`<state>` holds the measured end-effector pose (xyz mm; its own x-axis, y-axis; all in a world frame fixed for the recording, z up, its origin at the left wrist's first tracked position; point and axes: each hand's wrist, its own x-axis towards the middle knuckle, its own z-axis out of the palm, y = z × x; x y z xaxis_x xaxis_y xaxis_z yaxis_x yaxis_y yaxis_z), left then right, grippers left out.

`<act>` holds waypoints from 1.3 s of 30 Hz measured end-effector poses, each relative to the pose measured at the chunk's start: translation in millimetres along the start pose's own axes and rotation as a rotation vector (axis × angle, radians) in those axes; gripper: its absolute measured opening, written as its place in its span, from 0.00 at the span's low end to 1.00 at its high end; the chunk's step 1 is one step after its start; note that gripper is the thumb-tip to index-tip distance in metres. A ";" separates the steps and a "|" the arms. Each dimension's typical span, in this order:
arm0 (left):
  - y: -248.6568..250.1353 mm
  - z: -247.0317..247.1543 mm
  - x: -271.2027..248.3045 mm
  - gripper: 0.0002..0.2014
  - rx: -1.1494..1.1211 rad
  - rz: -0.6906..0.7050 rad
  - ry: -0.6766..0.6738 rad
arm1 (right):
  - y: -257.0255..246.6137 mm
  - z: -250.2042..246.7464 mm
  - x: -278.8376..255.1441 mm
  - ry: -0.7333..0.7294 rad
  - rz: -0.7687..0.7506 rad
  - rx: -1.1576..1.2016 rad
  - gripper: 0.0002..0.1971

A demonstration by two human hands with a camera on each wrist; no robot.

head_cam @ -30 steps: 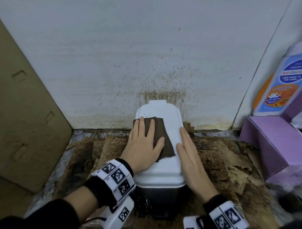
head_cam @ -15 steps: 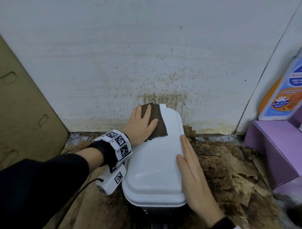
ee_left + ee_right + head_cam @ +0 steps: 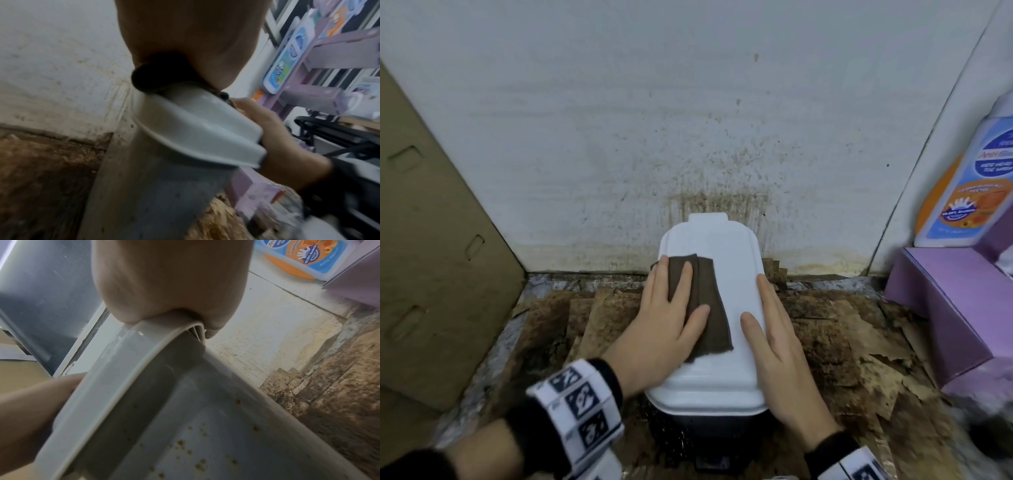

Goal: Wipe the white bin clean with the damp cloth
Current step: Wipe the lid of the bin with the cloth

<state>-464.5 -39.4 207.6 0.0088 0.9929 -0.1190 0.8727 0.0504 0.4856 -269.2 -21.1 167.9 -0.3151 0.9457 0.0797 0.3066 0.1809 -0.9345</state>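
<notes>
On smooth white bin lid (image 3: 726, 260), flat left hand (image 3: 667, 322) pressing brown cloth (image 3: 709, 308)

The head camera looked steeply down, from close above, at the white plastic bin's lid (image 3: 717, 274) against the stained white wall (image 3: 688, 120). Each wrist camera peered up from beside the bin, very near under its lid rim (image 3: 185, 142), sharing that wall.

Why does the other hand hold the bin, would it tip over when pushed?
Probably, yes. The white bin looks tall, narrow and plastic, so likely light. The left hand pushes the brown cloth across its smooth lid, so the right hand resting flat on its edge likely steadies it.
</notes>
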 end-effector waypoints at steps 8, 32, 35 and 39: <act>4.0 -0.8 -15.2 0.35 0.080 0.016 -0.079 | 0.6 1.6 -0.2 -0.005 -0.006 -0.005 0.34; -12.8 -28.1 82.4 0.37 0.010 -0.037 -0.003 | 2.6 3.7 2.8 0.027 -0.020 -0.026 0.37; -11.7 -19.4 56.1 0.38 -0.031 -0.018 -0.013 | 2.2 3.9 2.0 0.024 -0.025 -0.031 0.36; -4.5 -4.6 6.8 0.38 -0.037 -0.003 -0.040 | 2.3 2.7 0.6 0.018 -0.021 -0.037 0.34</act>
<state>-470.6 -32.4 208.6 0.0262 0.9876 -0.1548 0.8543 0.0584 0.5165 -271.2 -20.9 164.8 -0.3053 0.9464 0.1054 0.3335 0.2099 -0.9191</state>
